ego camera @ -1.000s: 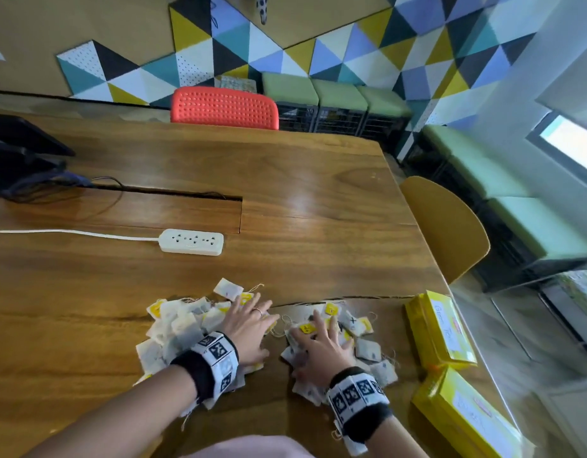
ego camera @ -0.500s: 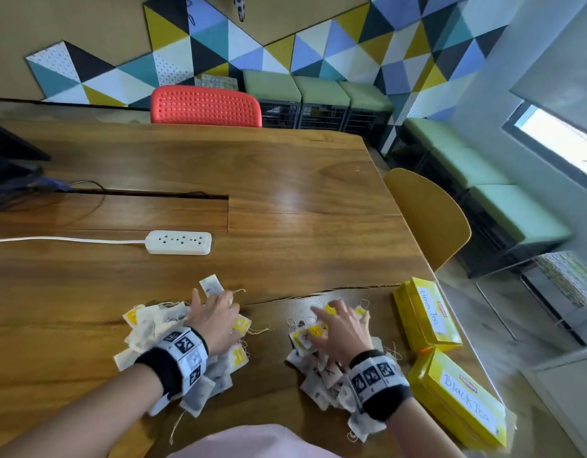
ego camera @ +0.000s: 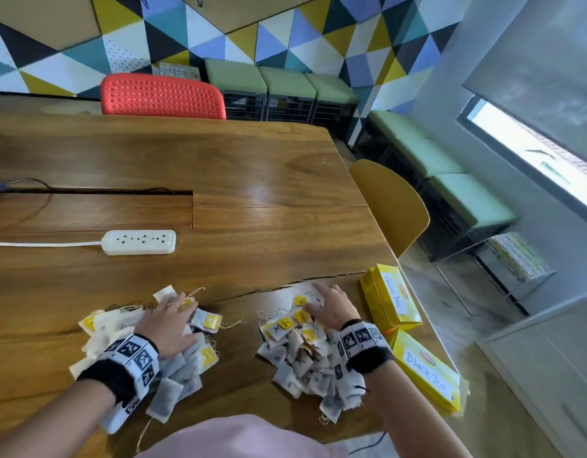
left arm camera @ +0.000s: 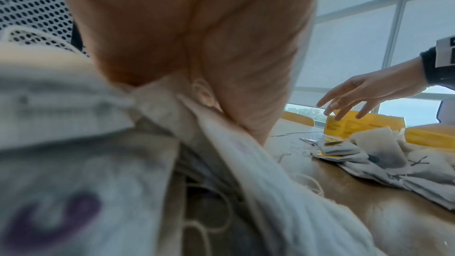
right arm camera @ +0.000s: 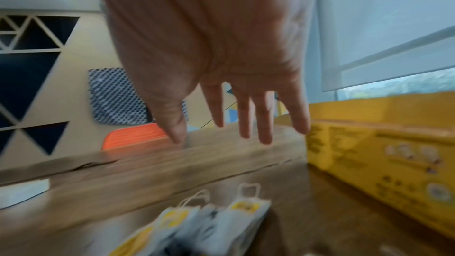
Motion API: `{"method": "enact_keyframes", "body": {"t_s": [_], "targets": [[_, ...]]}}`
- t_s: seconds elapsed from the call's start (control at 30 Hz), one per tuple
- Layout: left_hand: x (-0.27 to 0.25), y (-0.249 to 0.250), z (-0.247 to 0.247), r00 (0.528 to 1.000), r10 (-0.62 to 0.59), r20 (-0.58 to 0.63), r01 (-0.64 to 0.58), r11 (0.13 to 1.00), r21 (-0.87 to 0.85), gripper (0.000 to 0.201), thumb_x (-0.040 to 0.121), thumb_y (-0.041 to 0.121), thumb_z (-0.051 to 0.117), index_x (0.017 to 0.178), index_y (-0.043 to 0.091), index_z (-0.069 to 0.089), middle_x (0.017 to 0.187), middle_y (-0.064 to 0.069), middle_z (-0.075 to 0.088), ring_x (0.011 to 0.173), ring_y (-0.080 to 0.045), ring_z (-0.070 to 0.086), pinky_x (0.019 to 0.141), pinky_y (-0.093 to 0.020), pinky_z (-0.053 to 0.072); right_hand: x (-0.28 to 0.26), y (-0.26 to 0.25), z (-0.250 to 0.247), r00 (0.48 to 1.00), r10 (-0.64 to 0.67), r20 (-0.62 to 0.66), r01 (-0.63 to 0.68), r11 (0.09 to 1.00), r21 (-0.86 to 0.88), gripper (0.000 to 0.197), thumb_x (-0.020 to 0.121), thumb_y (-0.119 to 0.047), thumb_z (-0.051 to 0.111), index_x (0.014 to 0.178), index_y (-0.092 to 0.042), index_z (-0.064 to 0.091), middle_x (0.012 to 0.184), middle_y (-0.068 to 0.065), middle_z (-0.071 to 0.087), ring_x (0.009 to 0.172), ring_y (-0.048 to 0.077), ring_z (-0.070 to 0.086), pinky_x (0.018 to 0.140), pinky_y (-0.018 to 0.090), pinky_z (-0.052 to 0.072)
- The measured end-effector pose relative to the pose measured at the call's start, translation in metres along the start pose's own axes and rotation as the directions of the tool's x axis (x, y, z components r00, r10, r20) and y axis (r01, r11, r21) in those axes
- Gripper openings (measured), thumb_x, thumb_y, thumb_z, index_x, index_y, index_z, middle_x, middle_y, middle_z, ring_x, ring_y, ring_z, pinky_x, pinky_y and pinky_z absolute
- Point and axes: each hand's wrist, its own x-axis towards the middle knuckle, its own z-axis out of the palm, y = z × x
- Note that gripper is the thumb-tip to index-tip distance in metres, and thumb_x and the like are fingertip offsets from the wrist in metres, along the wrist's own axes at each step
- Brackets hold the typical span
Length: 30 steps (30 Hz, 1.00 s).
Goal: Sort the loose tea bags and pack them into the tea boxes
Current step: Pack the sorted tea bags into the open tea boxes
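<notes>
Loose tea bags lie in two heaps near the table's front edge. My left hand (ego camera: 181, 310) rests with spread fingers on the left heap (ego camera: 173, 375), and the left wrist view shows its palm (left arm camera: 197, 36) pressing on bags (left arm camera: 74, 143). My right hand (ego camera: 315, 300) hovers with straight, spread fingers (right arm camera: 242, 122) over the far end of the right heap (ego camera: 305, 361), holding nothing. Two shut yellow boxes lie right of that heap: "Green Tea" (ego camera: 389, 300) farther away, "Black Tea" (ego camera: 429, 371) nearer. The green tea box (right arm camera: 381, 153) is just right of my right fingers.
A white power strip (ego camera: 140, 242) with its cord lies on the wooden table (ego camera: 252, 193) beyond the heaps. A red chair (ego camera: 163, 95) stands at the far side, a yellow chair (ego camera: 391, 206) at the right edge. The boxes sit close to that right edge.
The heaps have been drawn apart, the left one leftward and the right one toward the boxes. My right hand has lifted off its heap with the fingers spread.
</notes>
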Motion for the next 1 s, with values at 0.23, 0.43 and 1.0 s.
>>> {"method": "enact_keyframes", "body": {"t_s": [0.23,0.43,1.0], "targets": [[-0.01,-0.003,0.002,0.985,0.016,-0.173,-0.035,0.993,-0.111,0.056,0.095,0.047,0.044,0.146,0.028,0.032,0.158,0.006,0.02,0.146,-0.014,0.017,0.114,-0.034,0.025,0.012,0.056,-0.053,0.762,0.533,-0.367,-0.509,0.844,0.171,0.06,0.082,-0.029,0.069,0.133,-0.015,0.041,0.138,0.02,0.034,0.129,0.038,0.035,0.102,0.055,0.036],[-0.017,-0.009,0.006,0.984,0.018,-0.175,-0.043,0.99,-0.136,0.054,0.094,0.045,0.044,0.144,0.027,0.035,0.155,0.007,0.023,0.141,-0.014,0.026,0.11,-0.033,0.032,0.028,0.09,-0.049,0.692,0.701,-0.172,-0.675,0.713,0.19,0.083,0.076,-0.014,0.075,0.143,-0.012,0.027,0.137,0.024,0.034,0.129,0.044,0.037,0.106,0.06,0.033],[-0.018,-0.017,-0.025,0.963,-0.11,-0.244,0.035,0.956,-0.292,0.036,0.093,0.042,0.049,0.125,0.025,0.057,0.129,0.006,0.057,0.115,-0.015,0.055,0.092,-0.03,0.046,0.019,-0.054,-0.049,0.986,-0.013,-0.166,0.033,0.993,0.117,0.093,0.065,-0.033,0.084,0.14,-0.017,0.031,0.128,0.017,0.038,0.121,0.037,0.041,0.102,0.046,0.041]]}}
